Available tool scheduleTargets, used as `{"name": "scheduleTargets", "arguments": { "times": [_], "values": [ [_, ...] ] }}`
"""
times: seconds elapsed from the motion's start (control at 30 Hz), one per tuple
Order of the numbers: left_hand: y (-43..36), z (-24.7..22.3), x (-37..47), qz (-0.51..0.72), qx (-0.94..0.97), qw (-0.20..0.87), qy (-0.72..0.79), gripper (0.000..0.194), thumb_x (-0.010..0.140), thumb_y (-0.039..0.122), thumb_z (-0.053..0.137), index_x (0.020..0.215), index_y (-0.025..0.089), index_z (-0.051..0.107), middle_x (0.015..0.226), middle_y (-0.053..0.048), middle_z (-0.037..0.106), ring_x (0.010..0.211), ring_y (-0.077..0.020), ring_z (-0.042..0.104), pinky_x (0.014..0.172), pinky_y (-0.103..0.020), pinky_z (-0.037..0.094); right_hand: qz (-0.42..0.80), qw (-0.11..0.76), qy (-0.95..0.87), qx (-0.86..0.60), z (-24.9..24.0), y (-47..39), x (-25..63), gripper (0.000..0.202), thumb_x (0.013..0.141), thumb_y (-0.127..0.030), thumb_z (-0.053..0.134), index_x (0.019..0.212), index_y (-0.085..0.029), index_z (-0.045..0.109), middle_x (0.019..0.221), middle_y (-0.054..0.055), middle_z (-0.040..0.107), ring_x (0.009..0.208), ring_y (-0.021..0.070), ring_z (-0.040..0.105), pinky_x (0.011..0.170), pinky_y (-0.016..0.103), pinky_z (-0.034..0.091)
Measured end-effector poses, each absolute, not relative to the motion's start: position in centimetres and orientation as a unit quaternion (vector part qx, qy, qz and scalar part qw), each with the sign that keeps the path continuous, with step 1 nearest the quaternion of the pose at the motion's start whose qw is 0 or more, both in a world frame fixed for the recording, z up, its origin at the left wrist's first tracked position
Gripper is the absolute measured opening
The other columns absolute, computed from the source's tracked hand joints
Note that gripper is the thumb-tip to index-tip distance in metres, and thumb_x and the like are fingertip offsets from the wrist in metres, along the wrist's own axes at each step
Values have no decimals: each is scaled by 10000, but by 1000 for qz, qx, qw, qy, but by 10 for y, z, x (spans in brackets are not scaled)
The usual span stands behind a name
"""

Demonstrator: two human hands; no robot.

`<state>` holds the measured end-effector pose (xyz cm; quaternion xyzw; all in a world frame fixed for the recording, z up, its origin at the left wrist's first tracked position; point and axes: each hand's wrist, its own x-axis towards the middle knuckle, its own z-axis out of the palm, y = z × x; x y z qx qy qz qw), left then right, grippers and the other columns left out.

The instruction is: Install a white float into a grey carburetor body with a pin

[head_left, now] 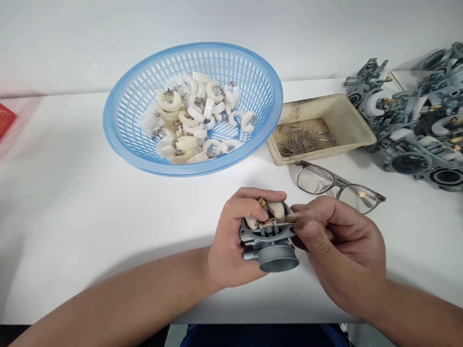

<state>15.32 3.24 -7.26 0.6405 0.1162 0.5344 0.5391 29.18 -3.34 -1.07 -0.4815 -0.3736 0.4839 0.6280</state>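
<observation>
My left hand (233,236) is wrapped round a grey metal carburetor body (278,258), its round mouth tilted toward me. Inside the body sits a white float (277,211) beside a brass jet (262,203), and my left index finger presses down near the float's hinge. From the right, my right hand (336,246) closes thumb and fingers on a thin metal pin (288,224) at the hinge posts. The fingertips hide most of the pin's outer end. Both hands are just above the white table.
A blue plastic basket (123,149) holds many white floats (186,142). Right of it stands a cream tray (325,153) with loose metal pins (296,142). Eyeglasses (338,180) lie in front of the tray. Several carburetors (408,161) are piled at the right; a red object (5,118) is at the left edge.
</observation>
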Motion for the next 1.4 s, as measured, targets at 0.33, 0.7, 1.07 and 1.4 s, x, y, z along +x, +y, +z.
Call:
{"name": "scheduleTargets", "arguments": {
  "times": [0.33,0.7,1.07,1.4],
  "values": [
    [33,-69,151,524,668,520,93,499,820,276,853,1190,249,519,1354,-95,634,1228,-260,685,949,-388,651,460,627,-368,-509,-12,-37,292,180,937,-348,764,772,-282,739,511,-30,481,463,118,380,432,267,373],
    [30,-66,152,536,668,507,97,363,909,247,755,1197,247,534,1341,-83,660,1263,-236,678,1136,-461,592,484,597,-384,-511,-9,-46,296,105,946,-365,760,845,-339,773,518,-48,361,456,107,288,415,265,318],
    [33,-65,155,571,661,479,83,395,846,226,823,1126,185,547,1277,-111,693,1235,-233,692,1145,-432,576,432,586,-446,-520,-3,-42,297,106,949,-293,754,845,-305,743,515,-67,379,445,87,348,425,194,426],
    [39,-64,150,561,700,435,81,429,820,227,834,1117,187,526,1277,-115,687,1267,-261,678,1237,-486,501,286,461,-653,-529,10,-35,323,87,944,-182,721,905,-250,758,570,-57,561,462,62,479,448,207,418]
  ]
}}
